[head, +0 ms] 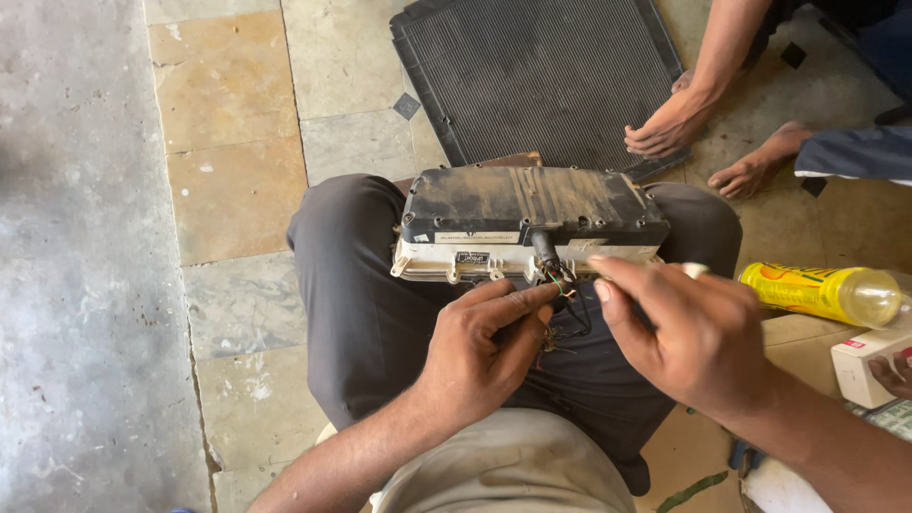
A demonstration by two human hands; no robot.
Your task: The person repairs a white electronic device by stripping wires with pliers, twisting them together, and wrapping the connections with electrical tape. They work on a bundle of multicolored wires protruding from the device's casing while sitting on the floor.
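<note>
- Two hands meet over a dusty housing that rests across the person's knees; the rest of the scene lies around them on a stone-tiled floor, with grey slabs to the far left and tan ones beside them.
- The person's lap is covered by dark grey trousers, the knees spread under the housing.
- The left hand comes up from the lower middle, fingers curled together, thumb and forefinger pinched on the thin coloured wires.
- The housing is a long box, black and grimy on top, off-white along the near edge, lying flat across both thighs; a black cable stub leaves its near face, and the wires spill from it.
- Beyond it a black finned panel lies flat on the floor.
- The right hand reaches in from the lower right, fingers loosely bent, forefinger and thumb tips close by the wires; whether they grip anything I cannot tell.
- Another person's hand rests on the panel's near right corner, with a bare foot just beside it.
- A yellow plastic bottle lies on its side at the right, near a small white box.
</note>
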